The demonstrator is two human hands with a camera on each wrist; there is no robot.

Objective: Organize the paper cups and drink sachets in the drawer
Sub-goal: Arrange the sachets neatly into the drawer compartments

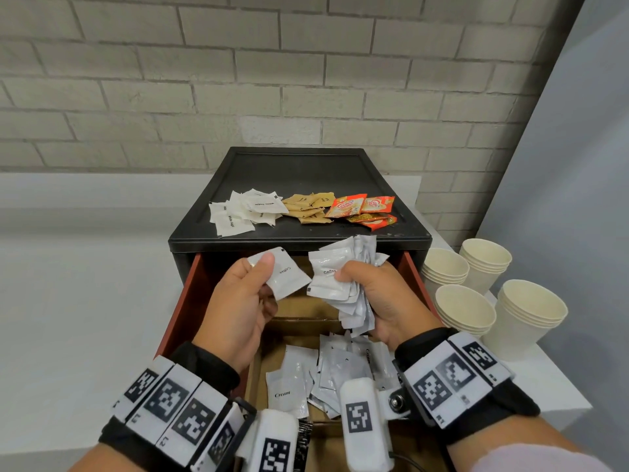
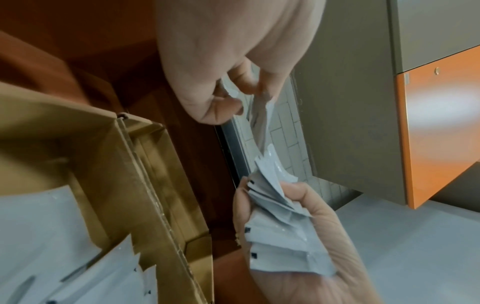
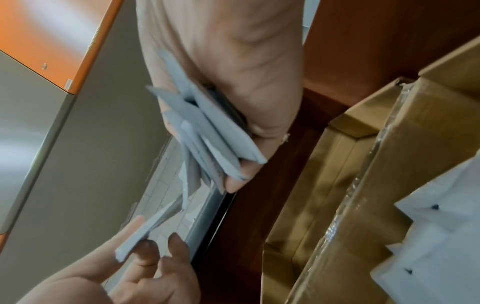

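Risk: right hand (image 1: 381, 301) clutches a fanned coffee-sachet wad (image 1: 343, 284), left hand (image 1: 238, 301) pinches one coffee sachet (image 1: 286, 277) at 9 o'clock; loose sachets may slip into the drawer (image 1: 183, 301).

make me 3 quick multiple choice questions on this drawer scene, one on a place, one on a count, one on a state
1. Where do the orange sachets lie?
A. in the drawer
B. on the black cabinet top
C. inside a cup

2. How many stacks of paper cups stand at the right?
A. two
B. four
C. six

3. What does the left hand hold?
A. one coffee sachet
B. a cup
C. nothing

Answers: 1 B, they lie beside the brown and white sachets there; 2 B, four rims show; 3 A, thumb and fingers pinch one sachet, the right hand grips a bundle.
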